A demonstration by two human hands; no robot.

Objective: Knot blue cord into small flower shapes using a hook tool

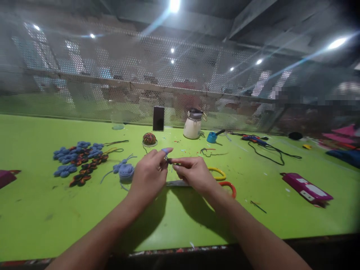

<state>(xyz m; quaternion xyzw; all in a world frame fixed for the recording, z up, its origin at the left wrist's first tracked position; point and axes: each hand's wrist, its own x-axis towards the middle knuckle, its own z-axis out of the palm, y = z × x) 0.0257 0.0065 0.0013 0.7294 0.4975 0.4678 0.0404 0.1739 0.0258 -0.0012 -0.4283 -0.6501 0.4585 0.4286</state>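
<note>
My left hand (150, 170) is closed, pinching a small dark yarn piece (169, 161) at its fingertips. Something lavender-blue (166, 150) covers part of its raised forefinger. My right hand (194, 170) meets it there, thumb and forefinger closed on the same piece; whether a thin hook is among the fingers, I cannot tell. From a multicoloured yarn ball (149, 139) a dark strand runs toward my left hand. Under my right hand lie scissors (229, 187) with yellow and orange handles. Beside my left wrist sits a blue yarn ball (126, 172).
Blue yarn flowers (64, 170) and dark orange-flecked ones (81, 178) lie left. At the back stand a phone (158, 118), a white jar (192, 125) and a blue pot (212, 137). A corded tool (254, 139) and a purple case (306, 187) are right. Perforated mesh (174, 75) borders the table.
</note>
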